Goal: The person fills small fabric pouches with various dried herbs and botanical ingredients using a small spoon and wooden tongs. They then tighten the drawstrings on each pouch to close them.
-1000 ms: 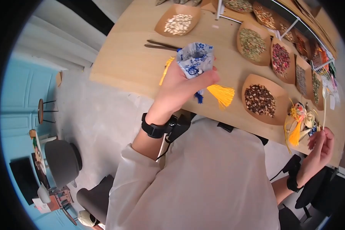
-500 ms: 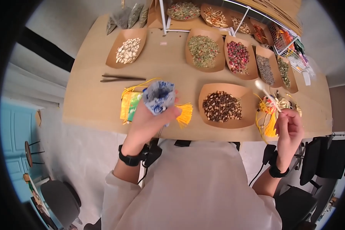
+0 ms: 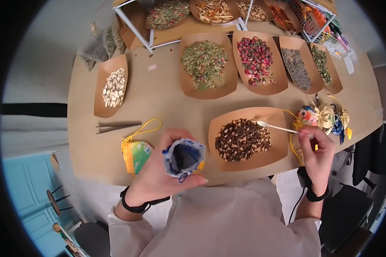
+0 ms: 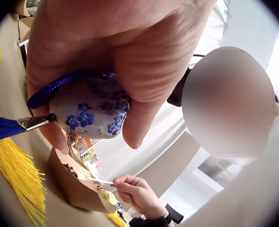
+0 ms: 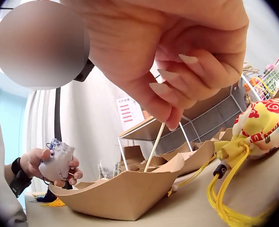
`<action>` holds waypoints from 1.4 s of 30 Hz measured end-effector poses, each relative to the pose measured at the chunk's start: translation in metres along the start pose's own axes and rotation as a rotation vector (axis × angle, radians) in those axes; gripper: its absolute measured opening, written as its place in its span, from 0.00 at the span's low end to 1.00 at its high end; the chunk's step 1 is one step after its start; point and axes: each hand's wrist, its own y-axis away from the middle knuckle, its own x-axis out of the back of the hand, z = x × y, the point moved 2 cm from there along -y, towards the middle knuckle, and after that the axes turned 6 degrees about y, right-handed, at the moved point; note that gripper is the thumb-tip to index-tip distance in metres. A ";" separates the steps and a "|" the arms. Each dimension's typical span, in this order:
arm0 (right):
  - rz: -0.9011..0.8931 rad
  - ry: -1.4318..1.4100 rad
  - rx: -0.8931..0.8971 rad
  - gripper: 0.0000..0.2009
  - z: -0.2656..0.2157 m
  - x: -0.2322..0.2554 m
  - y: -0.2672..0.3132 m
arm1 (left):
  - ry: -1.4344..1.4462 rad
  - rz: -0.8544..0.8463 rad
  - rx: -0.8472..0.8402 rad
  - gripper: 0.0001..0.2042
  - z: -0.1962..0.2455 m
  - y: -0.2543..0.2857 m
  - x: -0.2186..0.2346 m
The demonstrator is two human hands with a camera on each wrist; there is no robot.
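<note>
over the brown tray (image 3: 278, 143), the spoon (image 3: 283, 128) is now brought from the right of it, pinched by the right hand (image 3: 317, 145); left of the tray, the pouch (image 3: 185, 159) is held between thumb and fingers of the left hand (image 3: 155, 176). scooping seems to be prepared.

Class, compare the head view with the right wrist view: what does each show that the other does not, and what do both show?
Only the head view: dark tweezers and dried rosebuds.
Only the right wrist view: a white sheet with red markings.
Both: the left hand holding a blue-and-white floral pouch, and the right hand pinching a spoon handle.
</note>
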 end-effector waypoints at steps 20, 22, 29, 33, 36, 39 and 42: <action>-0.156 0.170 0.259 0.03 -0.013 -0.015 -0.017 | -0.432 0.110 -0.043 0.38 0.010 -0.010 -0.028; -0.149 0.141 0.239 0.03 -0.008 -0.015 -0.015 | -0.451 0.127 -0.036 0.37 0.011 -0.011 -0.030; -0.143 0.014 0.167 0.02 0.003 -0.016 -0.006 | -0.581 0.205 -0.109 0.34 0.016 -0.015 -0.038; -0.131 -0.027 0.131 0.02 0.002 -0.014 -0.004 | -0.599 0.237 -0.109 0.33 0.017 -0.016 -0.041; -0.135 -0.033 0.096 0.02 0.002 -0.012 -0.003 | -0.632 0.231 -0.132 0.33 0.018 -0.018 -0.042; -0.135 -0.085 0.055 0.03 0.006 -0.010 -0.002 | -0.645 0.206 -0.140 0.34 0.018 -0.020 -0.042; -0.121 -0.104 0.037 0.03 0.000 -0.002 0.005 | -0.613 0.205 -0.148 0.34 0.016 -0.024 -0.043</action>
